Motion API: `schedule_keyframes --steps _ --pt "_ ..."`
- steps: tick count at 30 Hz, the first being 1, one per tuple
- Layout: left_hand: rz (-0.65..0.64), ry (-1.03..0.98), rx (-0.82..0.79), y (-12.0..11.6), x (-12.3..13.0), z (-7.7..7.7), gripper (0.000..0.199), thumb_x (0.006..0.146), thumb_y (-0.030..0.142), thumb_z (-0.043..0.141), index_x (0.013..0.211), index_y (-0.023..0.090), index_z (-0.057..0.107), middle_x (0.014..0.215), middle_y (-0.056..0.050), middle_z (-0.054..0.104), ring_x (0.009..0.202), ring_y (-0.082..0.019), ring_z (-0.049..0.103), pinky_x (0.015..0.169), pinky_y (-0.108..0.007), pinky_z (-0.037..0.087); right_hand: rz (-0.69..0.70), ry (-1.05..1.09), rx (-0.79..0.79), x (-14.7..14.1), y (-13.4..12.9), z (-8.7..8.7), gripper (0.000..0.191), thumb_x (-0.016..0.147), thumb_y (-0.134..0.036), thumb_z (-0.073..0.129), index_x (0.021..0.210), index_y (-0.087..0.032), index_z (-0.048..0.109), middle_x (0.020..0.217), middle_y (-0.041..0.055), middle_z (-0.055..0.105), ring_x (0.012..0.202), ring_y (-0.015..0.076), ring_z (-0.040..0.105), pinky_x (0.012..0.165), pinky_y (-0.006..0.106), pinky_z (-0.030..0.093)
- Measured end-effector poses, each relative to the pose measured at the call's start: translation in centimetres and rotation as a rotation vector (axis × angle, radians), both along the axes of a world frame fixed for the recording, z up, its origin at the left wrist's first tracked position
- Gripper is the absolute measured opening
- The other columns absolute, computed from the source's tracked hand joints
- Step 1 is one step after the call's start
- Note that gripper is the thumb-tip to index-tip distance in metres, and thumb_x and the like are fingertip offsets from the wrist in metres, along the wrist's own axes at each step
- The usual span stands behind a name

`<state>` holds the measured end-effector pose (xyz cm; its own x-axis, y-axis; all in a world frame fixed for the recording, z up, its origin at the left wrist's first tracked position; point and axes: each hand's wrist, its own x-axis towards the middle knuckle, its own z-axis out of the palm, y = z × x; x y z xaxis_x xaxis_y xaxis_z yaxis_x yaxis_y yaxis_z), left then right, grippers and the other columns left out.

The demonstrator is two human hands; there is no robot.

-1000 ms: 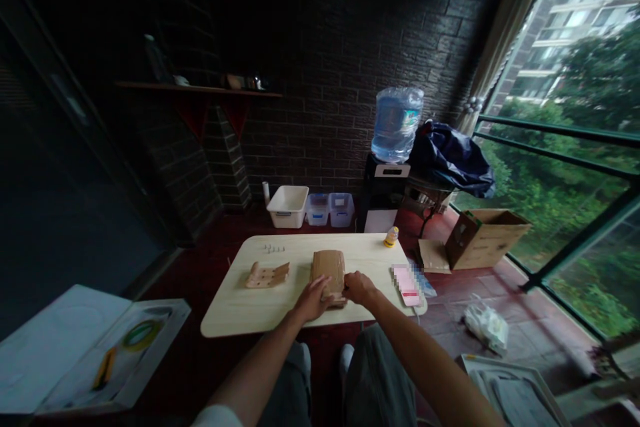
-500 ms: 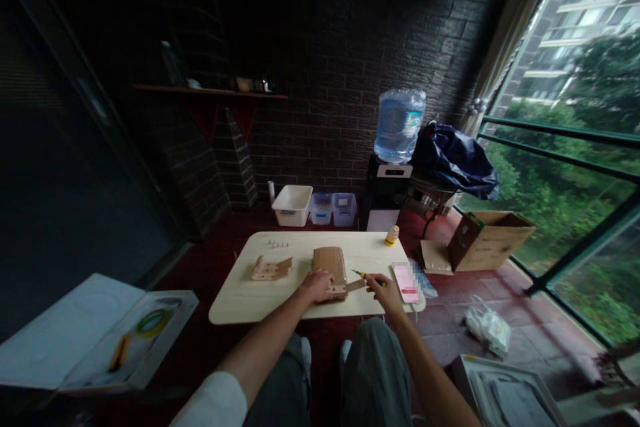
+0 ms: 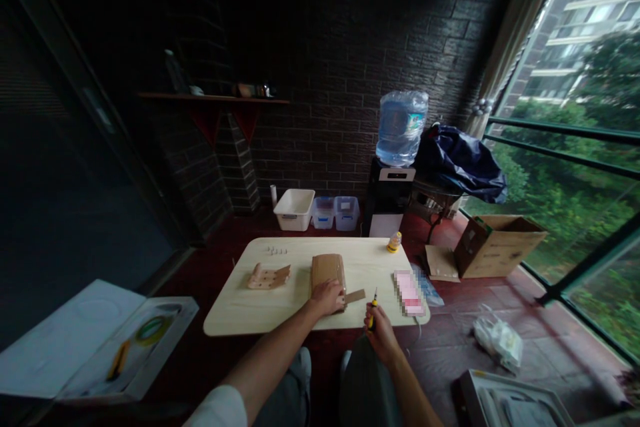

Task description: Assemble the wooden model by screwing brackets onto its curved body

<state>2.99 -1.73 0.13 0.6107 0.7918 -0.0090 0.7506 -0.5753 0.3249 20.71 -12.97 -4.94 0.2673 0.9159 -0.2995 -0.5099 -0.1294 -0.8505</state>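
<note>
A brown cardboard block [image 3: 327, 268] lies on the pale table, right of its middle. My left hand [image 3: 327, 296] rests on its near end with bent fingers closed on a small wooden piece, mostly hidden under the hand. A flat wooden strip [image 3: 356, 296] sticks out to the right from there. In my right hand [image 3: 381, 328], just past the table's near edge, is a yellow-and-black screwdriver [image 3: 373, 315], its tip pointing up and away from me. The tip is apart from the wood.
On the table [image 3: 235, 310] are a wooden assembly [image 3: 269, 277], several small screws [image 3: 277, 251], a yellow-capped bottle [image 3: 395, 242] and a pink-screened phone [image 3: 409, 293]. An open case [image 3: 165, 340] is at left. Bins [image 3: 295, 210] and a water dispenser [image 3: 387, 200] stand behind.
My right hand has drawn back towards me, and the screwdriver has swung from pointing left to pointing up and away. My left hand stays at the block, its fingers now further over the wooden piece.
</note>
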Motion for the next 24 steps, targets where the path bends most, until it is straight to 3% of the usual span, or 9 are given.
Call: schedule_keyframes --steps 6,9,11,15,18,21,24 --pt "-0.016 -0.037 -0.044 0.9 -0.4 -1.1 0.023 0.076 0.034 0.069 0.098 0.028 0.075 0.106 -0.006 0.073 0.108 -0.029 0.066 0.092 -0.037 0.051 -0.049 -0.092 -0.002 -1.8 2.7 -0.7 0.066 0.055 -0.069 0.082 0.091 -0.021 0.055 0.053 -0.0156 0.035 0.041 0.0041 0.031 0.042 0.017 0.023" --pt "-0.052 -0.115 -0.223 3.1 -1.1 -0.9 0.03 0.076 0.042 0.071 0.102 0.027 0.075 0.104 -0.005 0.076 0.098 -0.025 0.069 0.084 -0.033 0.053 -0.093 -0.157 -0.008 -2.1 3.6 -1.6 0.065 0.058 -0.072 0.079 0.088 -0.021 0.054 0.051 -0.0154 0.034 0.04 0.0049 0.032 0.04 0.017 0.024" --pt "-0.035 -0.224 -0.357 5.6 -2.2 0.0 0.035 0.077 0.046 0.069 0.103 0.022 0.075 0.1 -0.005 0.078 0.089 -0.022 0.071 0.078 -0.029 0.053 -0.105 -0.183 -0.019 -2.2 4.2 -2.3 0.064 0.061 -0.072 0.078 0.091 -0.021 0.056 0.051 -0.015 0.034 0.041 0.0057 0.032 0.04 0.018 0.025" --pt "0.13 -0.346 -0.362 12.2 -6.8 3.4 0.044 0.082 0.055 0.062 0.095 0.014 0.075 0.079 -0.006 0.077 0.076 -0.021 0.069 0.069 -0.027 0.05 -0.119 -0.18 -0.035 -2.1 5.0 -3.6 0.068 0.062 -0.071 0.079 0.101 -0.019 0.06 0.053 -0.0138 0.034 0.044 0.0068 0.033 0.041 0.018 0.026" --pt "0.307 -0.328 -0.261 17.0 -11.6 5.2 0.056 0.086 0.065 0.053 0.084 0.013 0.075 0.062 -0.004 0.07 0.064 -0.019 0.064 0.065 -0.027 0.046 -0.144 -0.225 -0.067 -2.2 5.3 -3.6 0.067 0.063 -0.073 0.076 0.099 -0.018 0.062 0.053 -0.0121 0.036 0.045 0.0079 0.034 0.041 0.02 0.027" --pt "0.51 -0.297 -0.192 20.7 -15.8 5.1 0.055 0.087 0.064 0.053 0.074 0.014 0.071 0.062 -0.004 0.069 0.064 -0.019 0.064 0.067 -0.028 0.045 -0.154 -0.259 -0.11 -2.2 5.5 -3.1 0.065 0.068 -0.073 0.073 0.1 -0.018 0.064 0.053 -0.0112 0.037 0.046 0.0087 0.035 0.041 0.02 0.028" --pt "0.575 -0.259 -0.16 23.1 -18.9 3.6 0.043 0.083 0.054 0.063 0.064 0.015 0.065 0.062 -0.005 0.068 0.065 -0.021 0.062 0.066 -0.03 0.044 -0.166 -0.235 -0.124 -2.2 5.8 -2.9 0.07 0.07 -0.071 0.074 0.116 -0.018 0.065 0.054 -0.0116 0.035 0.045 0.0089 0.035 0.041 0.021 0.029"
